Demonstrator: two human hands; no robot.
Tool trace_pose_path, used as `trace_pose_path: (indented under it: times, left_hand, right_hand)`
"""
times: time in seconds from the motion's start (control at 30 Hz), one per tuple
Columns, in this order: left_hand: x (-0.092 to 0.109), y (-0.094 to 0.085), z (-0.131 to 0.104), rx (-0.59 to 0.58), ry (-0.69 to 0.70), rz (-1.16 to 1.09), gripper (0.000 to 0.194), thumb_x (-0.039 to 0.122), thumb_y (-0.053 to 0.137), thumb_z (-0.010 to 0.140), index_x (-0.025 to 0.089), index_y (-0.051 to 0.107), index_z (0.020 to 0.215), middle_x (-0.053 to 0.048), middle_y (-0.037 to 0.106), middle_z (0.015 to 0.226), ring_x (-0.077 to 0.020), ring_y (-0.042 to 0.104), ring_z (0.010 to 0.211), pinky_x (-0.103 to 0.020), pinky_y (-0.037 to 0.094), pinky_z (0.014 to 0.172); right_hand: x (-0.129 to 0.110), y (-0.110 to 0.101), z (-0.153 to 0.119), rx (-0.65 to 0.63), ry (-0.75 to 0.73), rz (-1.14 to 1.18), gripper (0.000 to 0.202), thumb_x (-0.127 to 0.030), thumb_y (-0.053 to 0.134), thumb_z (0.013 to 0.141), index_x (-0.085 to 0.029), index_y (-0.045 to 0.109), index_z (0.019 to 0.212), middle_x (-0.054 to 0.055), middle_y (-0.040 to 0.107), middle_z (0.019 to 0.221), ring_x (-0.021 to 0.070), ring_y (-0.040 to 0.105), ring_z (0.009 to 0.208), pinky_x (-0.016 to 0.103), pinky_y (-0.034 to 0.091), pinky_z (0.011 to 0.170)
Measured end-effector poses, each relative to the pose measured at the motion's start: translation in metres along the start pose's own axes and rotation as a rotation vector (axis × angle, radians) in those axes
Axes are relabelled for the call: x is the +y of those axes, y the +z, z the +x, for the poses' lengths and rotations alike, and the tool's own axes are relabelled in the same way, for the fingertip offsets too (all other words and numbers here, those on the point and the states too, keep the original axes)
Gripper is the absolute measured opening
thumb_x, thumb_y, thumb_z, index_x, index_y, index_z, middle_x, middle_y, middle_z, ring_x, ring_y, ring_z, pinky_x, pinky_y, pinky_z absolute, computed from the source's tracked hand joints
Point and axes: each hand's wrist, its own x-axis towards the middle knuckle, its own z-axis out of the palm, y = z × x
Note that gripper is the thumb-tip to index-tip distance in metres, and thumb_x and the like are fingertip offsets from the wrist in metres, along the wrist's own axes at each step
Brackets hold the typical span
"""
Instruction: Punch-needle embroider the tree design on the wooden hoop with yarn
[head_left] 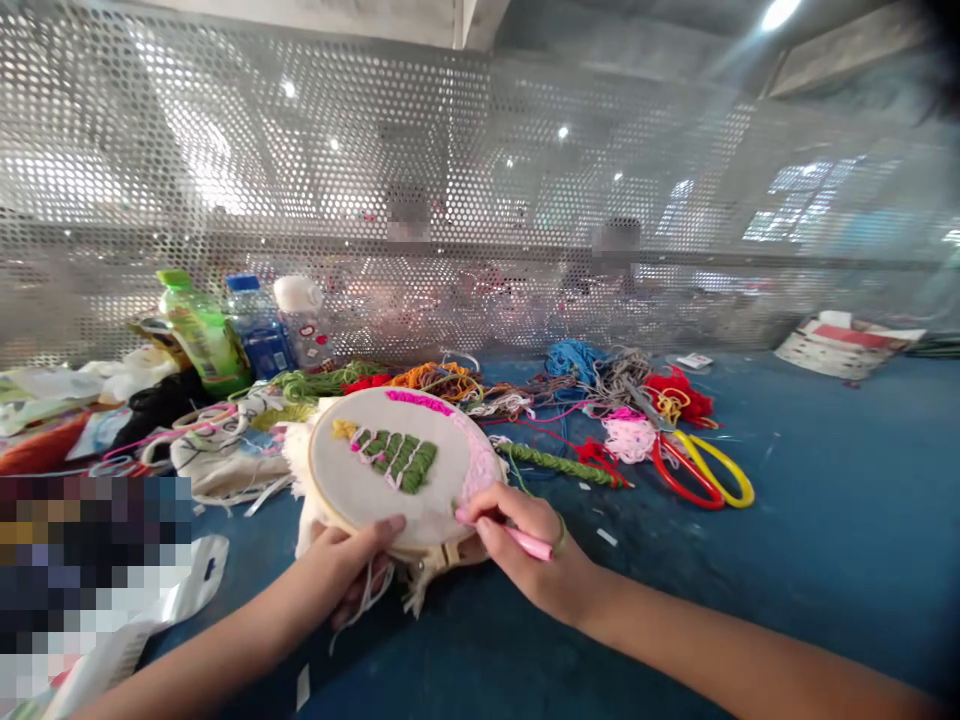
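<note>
A wooden embroidery hoop (319, 470) stretches pale fabric (420, 425) just above the blue table. On the fabric are a green yarn tree (401, 460) with white zigzag lines, a yellow patch at its tip, and a magenta and pale pink band along the rim. My left hand (352, 560) grips the hoop's near left edge, thumb on top, other fingers partly hidden underneath. In my right hand (529, 545) is a pink-handled punch needle (529, 543), its tip end at the fabric near the lower end of the pale pink stitching.
Red-and-yellow-handled scissors (705, 470) lie on the blue table (840, 480) to the right. Tangled yarn (577, 362) and a green yarn twist (559, 460) lie behind the hoop. Bottles (259, 325) stand back left before a perforated metal screen (450, 150); a fabric basket (847, 345) sits back right.
</note>
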Motion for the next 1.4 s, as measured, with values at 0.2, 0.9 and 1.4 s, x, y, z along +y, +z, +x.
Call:
trace_pose_path:
  times: [0.2, 0.9, 1.4]
  left_hand:
    - [0.006, 0.01, -0.003, 0.017, 0.02, 0.021, 0.066, 0.07, 0.049, 0.077, 0.019, 0.043, 0.036, 0.001, 0.04, 0.034, -0.0082, 0.038, 0.032, -0.023, 0.027, 0.04]
    - [-0.004, 0.01, -0.007, 0.077, 0.022, -0.134, 0.036, 0.046, 0.058, 0.071, 0.016, 0.056, 0.05, -0.001, 0.055, 0.044, -0.0093, 0.043, 0.039, -0.024, 0.026, 0.043]
    - [-0.003, 0.014, -0.017, -0.023, 0.094, -0.022, 0.043, 0.054, 0.061, 0.073, 0.016, 0.061, 0.054, -0.001, 0.057, 0.051, -0.0123, 0.047, 0.048, -0.025, 0.037, 0.049]
  right_hand:
    - [-0.002, -0.003, -0.001, 0.045, 0.043, 0.01, 0.013, -0.02, 0.048, 0.088, -0.019, 0.058, 0.079, 0.003, 0.063, 0.078, 0.0165, 0.06, 0.076, 0.028, 0.045, 0.068]
    - [0.011, -0.01, -0.014, 0.198, 0.191, 0.424, 0.019, -0.018, 0.047, 0.084, -0.018, 0.062, 0.072, -0.002, 0.057, 0.054, 0.0146, 0.059, 0.057, 0.026, 0.043, 0.056]
    - [0.0, 0.002, -0.005, -0.131, 0.107, 0.095, 0.012, -0.018, 0.047, 0.088, -0.017, 0.059, 0.09, 0.001, 0.062, 0.076, 0.0116, 0.057, 0.066, 0.024, 0.044, 0.061]
